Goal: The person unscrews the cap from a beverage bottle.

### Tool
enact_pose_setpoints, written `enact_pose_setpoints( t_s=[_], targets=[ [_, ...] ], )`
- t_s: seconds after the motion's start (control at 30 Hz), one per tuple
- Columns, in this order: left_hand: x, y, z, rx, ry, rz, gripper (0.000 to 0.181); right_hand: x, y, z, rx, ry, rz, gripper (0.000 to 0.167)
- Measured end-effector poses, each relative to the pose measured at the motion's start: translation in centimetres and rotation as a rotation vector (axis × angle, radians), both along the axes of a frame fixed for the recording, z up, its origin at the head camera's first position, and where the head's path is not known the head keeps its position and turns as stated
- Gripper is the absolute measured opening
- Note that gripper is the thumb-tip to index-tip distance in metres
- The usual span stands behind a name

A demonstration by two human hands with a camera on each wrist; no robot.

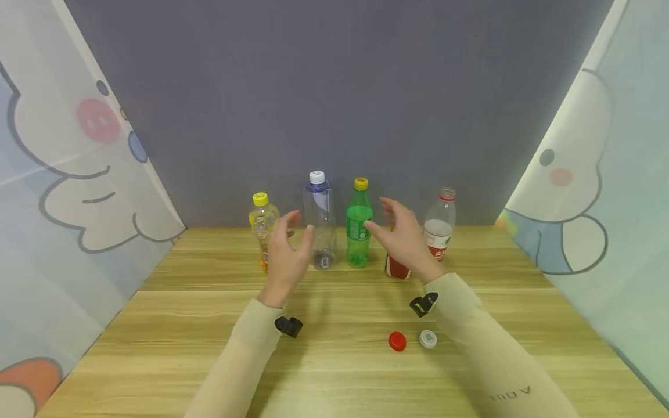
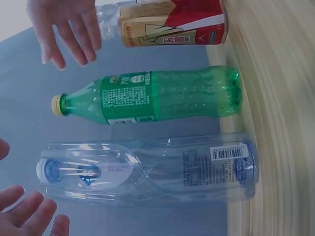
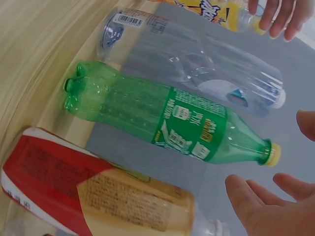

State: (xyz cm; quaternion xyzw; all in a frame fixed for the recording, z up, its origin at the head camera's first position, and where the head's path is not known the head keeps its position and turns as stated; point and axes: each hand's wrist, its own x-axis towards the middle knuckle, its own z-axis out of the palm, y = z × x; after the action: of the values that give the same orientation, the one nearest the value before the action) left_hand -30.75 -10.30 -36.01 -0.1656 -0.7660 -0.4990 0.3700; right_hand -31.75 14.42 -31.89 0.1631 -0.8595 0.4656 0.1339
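Both hands hang in the air with nothing in them, fingers apart and slightly bent. My left hand is in front of the clear bottle and the yellow-capped bottle. My right hand is just right of the green bottle, hiding much of the red-labelled bottle. In the right wrist view, the green bottle stays apart from the right fingers. The left wrist view has the clear bottle near the left fingertips, without contact.
An uncapped bottle with a red and white label stands at the right of the row. A red cap and a white cap lie on the wooden table. A dark panel rises behind; patterned curtains flank both sides.
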Motion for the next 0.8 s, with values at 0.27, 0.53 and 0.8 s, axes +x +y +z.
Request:
enact_pose_setpoints(
  t_s=[0.27,0.53,0.8],
  targets=[
    [0.1,-0.2,0.3,0.004,0.023,0.003,0.044,-1.7,-1.4,-0.2,0.011,-0.007,-0.048,0.072],
    [0.2,-0.1,0.5,0.003,0.038,-0.010,0.044,-3.2,-2.4,-0.2,0.019,-0.018,-0.085,0.074],
    [0.3,-0.4,0.6,0.009,0.046,-0.009,0.042,-4.2,-3.4,-0.1,0.016,-0.040,-0.120,0.075]
  ],
)
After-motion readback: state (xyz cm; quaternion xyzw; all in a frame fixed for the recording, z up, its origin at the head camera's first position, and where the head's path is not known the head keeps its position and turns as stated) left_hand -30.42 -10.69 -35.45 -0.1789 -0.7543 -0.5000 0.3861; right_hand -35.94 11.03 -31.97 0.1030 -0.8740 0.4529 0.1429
